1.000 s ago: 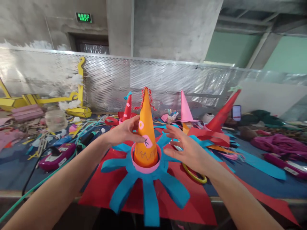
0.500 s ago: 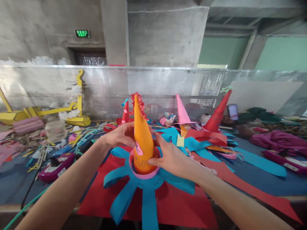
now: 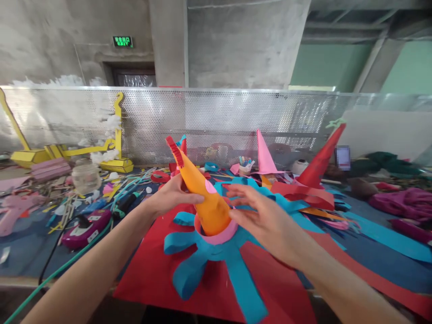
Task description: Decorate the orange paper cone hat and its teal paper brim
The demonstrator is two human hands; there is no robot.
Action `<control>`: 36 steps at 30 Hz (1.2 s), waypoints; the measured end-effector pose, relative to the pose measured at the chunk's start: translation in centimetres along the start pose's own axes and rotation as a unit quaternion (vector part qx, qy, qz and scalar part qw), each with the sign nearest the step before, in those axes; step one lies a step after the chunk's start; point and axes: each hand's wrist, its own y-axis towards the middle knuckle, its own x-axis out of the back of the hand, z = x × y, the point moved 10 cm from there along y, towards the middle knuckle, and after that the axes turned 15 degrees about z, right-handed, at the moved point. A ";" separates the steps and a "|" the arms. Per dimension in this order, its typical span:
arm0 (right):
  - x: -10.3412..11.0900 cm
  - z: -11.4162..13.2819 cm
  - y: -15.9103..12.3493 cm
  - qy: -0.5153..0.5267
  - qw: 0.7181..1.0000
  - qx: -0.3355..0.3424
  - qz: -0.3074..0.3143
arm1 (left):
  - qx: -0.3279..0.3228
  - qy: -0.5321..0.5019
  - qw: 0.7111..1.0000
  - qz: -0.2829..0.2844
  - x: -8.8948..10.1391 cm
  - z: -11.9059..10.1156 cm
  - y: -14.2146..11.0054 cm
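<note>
the orange cone (image 3: 199,191), tilted inside the pink collar (image 3: 221,237), is clasped by the left hand (image 3: 170,195), fingers curled; the right hand (image 3: 270,213) is held half open alongside, contact unclear; the collar could be torn by excess lean.

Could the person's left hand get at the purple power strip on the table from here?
Probably yes: the purple power strip lies beside the left forearm, mostly uncovered, with a black plug in it. The left hand would have to leave the orange cone.
</note>
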 end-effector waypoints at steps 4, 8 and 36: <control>1.8 1.2 -0.6 0.100 0.993 0.018 0.058 | -0.008 -0.016 0.999 0.040 -0.4 0.0 0.8; 1.4 -0.1 0.7 0.049 0.998 -0.004 0.041 | -0.010 -0.064 0.991 0.113 -1.7 0.7 1.6; -3.8 -6.4 3.5 0.141 0.988 0.022 -0.061 | -0.002 0.007 0.993 0.117 -2.1 4.1 1.1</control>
